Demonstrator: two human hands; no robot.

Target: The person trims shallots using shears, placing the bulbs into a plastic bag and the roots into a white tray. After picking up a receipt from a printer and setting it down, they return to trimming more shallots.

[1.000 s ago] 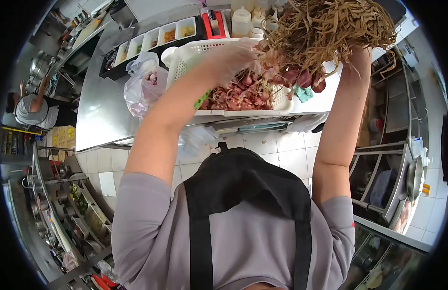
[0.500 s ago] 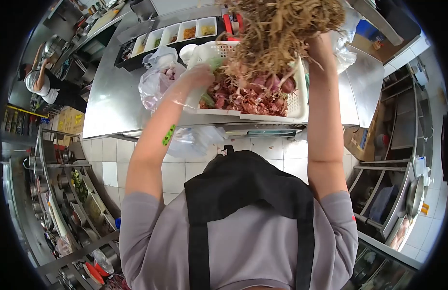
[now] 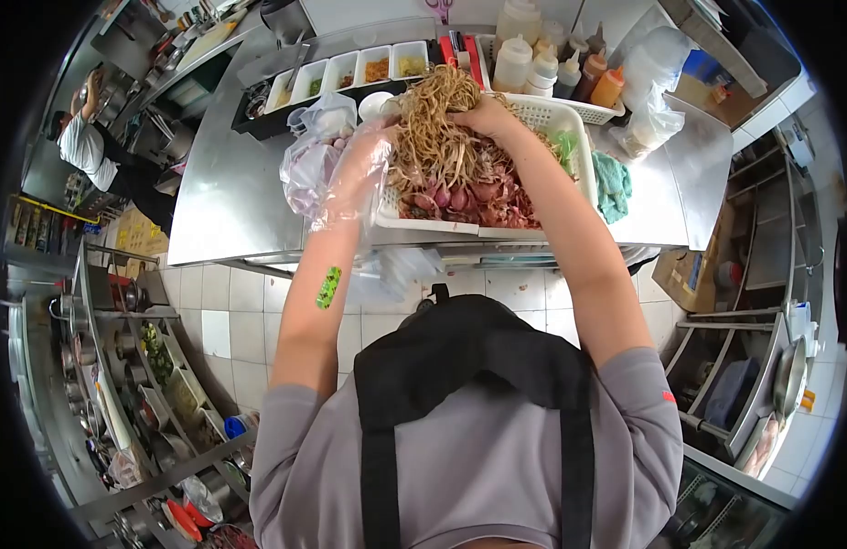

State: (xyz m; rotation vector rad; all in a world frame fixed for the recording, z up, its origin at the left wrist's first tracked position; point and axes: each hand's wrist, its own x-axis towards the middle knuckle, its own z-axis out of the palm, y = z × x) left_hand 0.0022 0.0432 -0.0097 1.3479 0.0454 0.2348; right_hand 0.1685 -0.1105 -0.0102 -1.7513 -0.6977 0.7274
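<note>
**Shallot Bunch: Hand Positions and Handling**

Head view. Your right hand is closed around the dried stems, at the far right side of the bunch; its fingertips are partly buried. Your left hand, in a clear plastic glove, is against the left edge of the bunch. You cannot tell from this view whether its fingers grip or only steady the stems.

The bunch is between both hands, over the white basket. Its bulbs point toward you, just nearer your body than the hands. Loose skins lie in the basket, below and nearer than your right hand. Whether the bulbs bear on them is unclear.

To the left of your left hand sits a plastic bag. Right of your right hand, beyond the basket wall, lies a green cloth; squeeze bottles stand past its far side.

Handling note: expect the weight at the bulb end. The stems should be light, dry and brittle; the bulbs firm, with papery skins that shed and slide. Take hold of the gathered stems, close above the bulbs. The glove may slip.
</note>
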